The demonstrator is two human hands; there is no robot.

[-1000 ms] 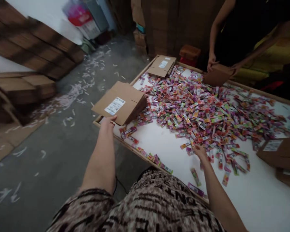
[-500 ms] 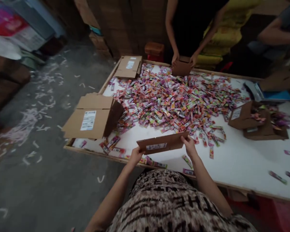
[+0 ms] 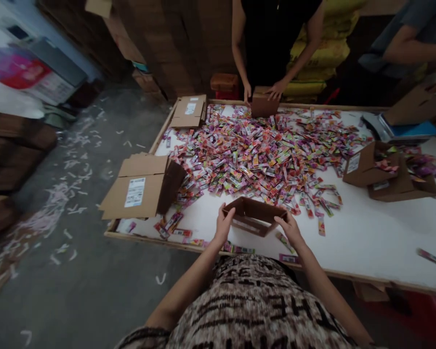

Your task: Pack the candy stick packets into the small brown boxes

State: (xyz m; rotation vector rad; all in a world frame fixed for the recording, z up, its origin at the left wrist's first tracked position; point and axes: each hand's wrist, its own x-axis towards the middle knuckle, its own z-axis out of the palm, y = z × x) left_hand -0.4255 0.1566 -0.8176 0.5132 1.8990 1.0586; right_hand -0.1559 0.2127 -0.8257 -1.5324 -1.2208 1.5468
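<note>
A small brown cardboard box (image 3: 254,215), pushed open into a rectangle, hangs just above the white table (image 3: 363,242) near its front edge. My left hand (image 3: 223,224) grips its left end and my right hand (image 3: 289,228) grips its right end, fingers curled on the walls. Beyond the box lies a wide heap of colourful sachets (image 3: 261,155). A stack of flat cardboard boxes (image 3: 140,186) with a white label rests on the table's left corner.
A person in black across the table holds a small brown box (image 3: 263,103). Another flat stack (image 3: 189,111) lies at the far left corner. Open boxes with sachets (image 3: 388,172) sit at the right. Paper scraps litter the grey floor (image 3: 76,203).
My left hand took one flat box off the left stack, both hands brought it in front of me, and the flat piece is now spread open into a box shape.
</note>
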